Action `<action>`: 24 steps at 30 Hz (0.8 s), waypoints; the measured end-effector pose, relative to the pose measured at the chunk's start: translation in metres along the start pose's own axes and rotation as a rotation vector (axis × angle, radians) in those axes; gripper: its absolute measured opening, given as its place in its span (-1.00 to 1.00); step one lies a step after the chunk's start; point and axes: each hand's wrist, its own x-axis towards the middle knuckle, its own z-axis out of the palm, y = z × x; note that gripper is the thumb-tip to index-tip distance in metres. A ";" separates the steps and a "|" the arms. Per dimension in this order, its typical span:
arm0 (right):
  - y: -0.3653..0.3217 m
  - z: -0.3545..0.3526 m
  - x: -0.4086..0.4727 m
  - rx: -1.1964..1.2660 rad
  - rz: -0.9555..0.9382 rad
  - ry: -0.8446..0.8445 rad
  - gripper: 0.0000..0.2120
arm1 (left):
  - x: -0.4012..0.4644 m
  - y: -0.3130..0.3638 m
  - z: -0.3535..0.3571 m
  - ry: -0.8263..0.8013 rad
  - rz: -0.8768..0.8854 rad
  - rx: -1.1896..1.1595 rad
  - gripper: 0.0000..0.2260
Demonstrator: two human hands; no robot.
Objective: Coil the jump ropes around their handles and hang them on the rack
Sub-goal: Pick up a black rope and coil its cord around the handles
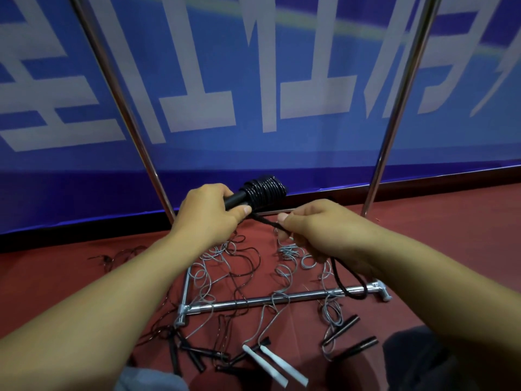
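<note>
A blue banner [253, 80] with large white characters is seen filling the background, and in front of it the rack [282, 299] is noted: two chrome uprights rising out of view and a chrome base frame resting on the red floor [437, 235]. No jump rope is seen hung on the visible part of the rack; its top bar is out of frame. Across the base frame a tangle of loose ropes [220, 266], grey and black, is spread on the floor, with black handles [349, 345] and a pair of white handles [275, 362] lying nearest the camera. No container is present. The rope in hand is held above this tangle: its black handles [239, 198] are gripped in the left hand [208, 213], fingers curled round them, with the long axis running up and to the right, away from that grip. The wound coil [265, 193] sits on the far end, just beyond the left thumb. From the coil's underside the free cord [267, 221] is led down and to the right into the right hand [318, 230], where it is pinched between thumb and fingertips; the remaining tail [352, 286] hangs below as a short loop over the base bar. The right hand is judged the nearer to the free end, so the remaining turns are expected to be laid by it around the handle axis while the left grip is kept steady. Winding is judged nearly complete for this rope; the others are untouched.
</note>
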 end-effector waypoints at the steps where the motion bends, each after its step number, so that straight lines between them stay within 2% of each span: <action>1: -0.001 0.000 0.000 0.005 0.006 -0.009 -0.65 | -0.001 0.001 0.001 -0.021 0.002 0.017 -0.78; 4: -0.004 0.000 -0.001 0.015 0.011 -0.039 -0.63 | -0.003 0.001 0.004 -0.095 0.013 0.037 -0.78; 10: -0.005 -0.001 -0.001 0.124 0.061 0.007 -0.78 | -0.012 0.004 0.009 -0.354 0.119 0.082 -0.79; 13: -0.002 -0.002 0.004 0.068 0.070 0.058 -0.72 | -0.018 0.007 0.013 -0.490 0.203 0.070 -0.79; 16: 0.002 -0.004 0.009 0.017 0.083 0.097 -0.75 | -0.021 0.008 0.015 -0.576 0.288 0.110 -0.78; 19: 0.006 -0.006 0.010 -0.035 0.072 0.120 -0.77 | -0.025 0.008 0.014 -0.632 0.334 0.101 -0.81; 24: 0.009 -0.007 0.009 -0.239 -0.021 0.197 -0.60 | -0.030 0.012 0.011 -0.663 0.427 0.069 -0.82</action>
